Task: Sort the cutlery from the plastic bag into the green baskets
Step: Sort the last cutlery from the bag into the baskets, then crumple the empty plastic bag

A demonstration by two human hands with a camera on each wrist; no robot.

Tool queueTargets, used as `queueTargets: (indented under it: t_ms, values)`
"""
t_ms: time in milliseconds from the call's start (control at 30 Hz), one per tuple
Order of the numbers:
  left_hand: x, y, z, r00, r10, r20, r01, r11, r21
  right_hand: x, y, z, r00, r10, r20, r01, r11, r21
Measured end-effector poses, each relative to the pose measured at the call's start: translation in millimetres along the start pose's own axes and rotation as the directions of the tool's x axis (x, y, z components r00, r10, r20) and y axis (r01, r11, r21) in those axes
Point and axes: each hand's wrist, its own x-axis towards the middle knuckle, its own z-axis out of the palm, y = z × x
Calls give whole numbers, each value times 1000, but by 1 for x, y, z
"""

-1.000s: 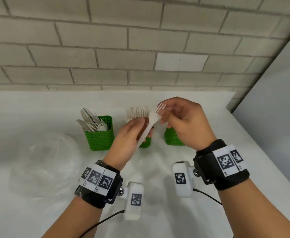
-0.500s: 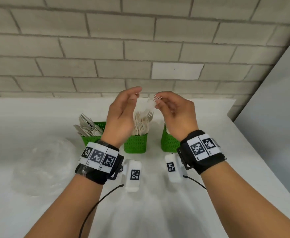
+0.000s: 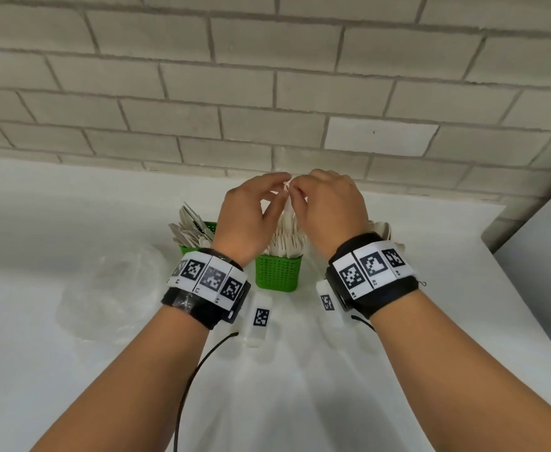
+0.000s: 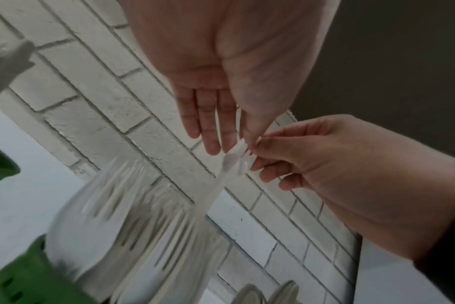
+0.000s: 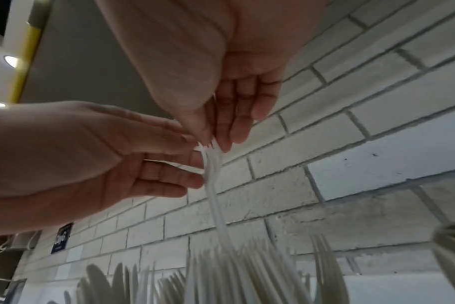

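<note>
Pale brick wall (image 3: 267, 76) runs behind a white counter (image 3: 39, 370); from where one stands, the counter carries a crumpled plastic bag (image 3: 111, 288) at about nine o'clock of the hands, looking emptied or close to it, and three green baskets in a row ahead. Left basket (image 3: 207, 227) holds flat knife-like pieces and sits at ten o'clock; middle basket (image 3: 278, 272) is packed with white forks and sits dead ahead at twelve; right basket is hidden behind the wrist, only its spoon bowls (image 3: 381, 228) showing at two o'clock.

Both hands meet high above the middle basket; the right hand (image 3: 331, 212) pinches a fork (image 5: 213, 185) by its tines, thumb against forefinger; the left hand (image 3: 246, 216) has straight, relaxed fingers whose tips merely touch the fork's head, gripping nothing.

What matters is the fork's long axis; it hangs near upright, tines at twelve, handle at six, the handle end already down among the standing forks; so the basket lies straight below the pinch. I'd judge the right hand need only lower or let go.
</note>
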Motion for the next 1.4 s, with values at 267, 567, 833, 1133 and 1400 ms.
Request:
queueTargets:
  t_ms: [267,567,833,1133,1400]
  values:
    - [-10,-25,13,976,6,220,-89,924,372,-22,6,15,883,77,462,-1,987,-162]
    - [-29,-16,9,988,-14,153,-47,921,386,-37,5,18,821,53,569,-25,998,-56]
    - [-82,-51,-60,941,-338,-30,291,759,583,-46,-35,6,988,-89,124,47,952,303]
    - [-134,-99,-107,690,-683,241,578,720,385,-113,-115,79,392,-155,907,-420,847,326]
    - [-108,-82,-175,778,-479,405,551,831,-76,-88,-117,58,647,-37,762,-554,663,503]
